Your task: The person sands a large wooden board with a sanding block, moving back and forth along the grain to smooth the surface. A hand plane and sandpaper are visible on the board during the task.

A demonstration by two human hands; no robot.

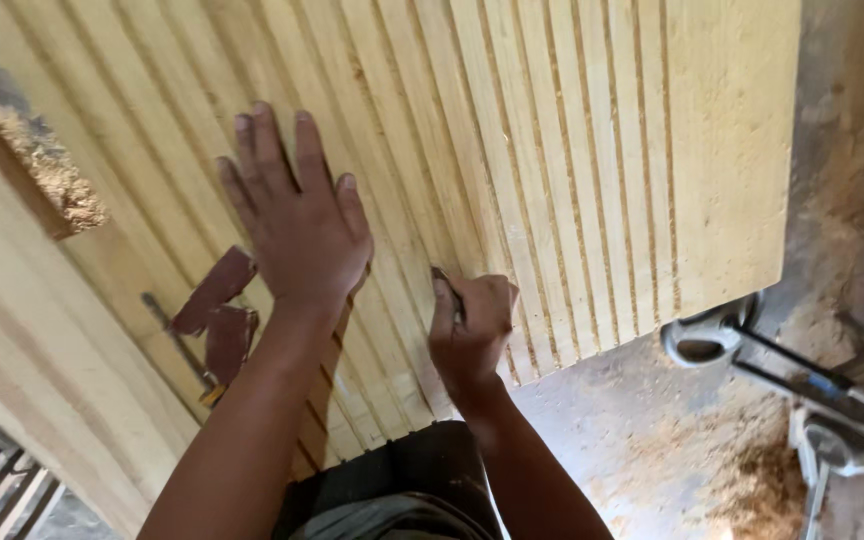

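Observation:
A large pale wooden panel (572,150) with many long parallel grooves fills most of the view. My left hand (297,215) lies flat on it, fingers spread, pressing down on the grooved face. My right hand (470,325) is closed around a small dark piece, probably folded sandpaper (445,278), and holds it into a groove near the panel's lower edge. Just left of my left wrist, two reddish-brown sandpaper pieces (214,310) rest on the wood.
A thin metal tool with a yellowish tip (182,345) lies beside the sandpaper pieces. Sawdust (57,170) is heaped at the upper left. A metal frame with a ring (712,335) stands on the dusty floor (642,440) at the right.

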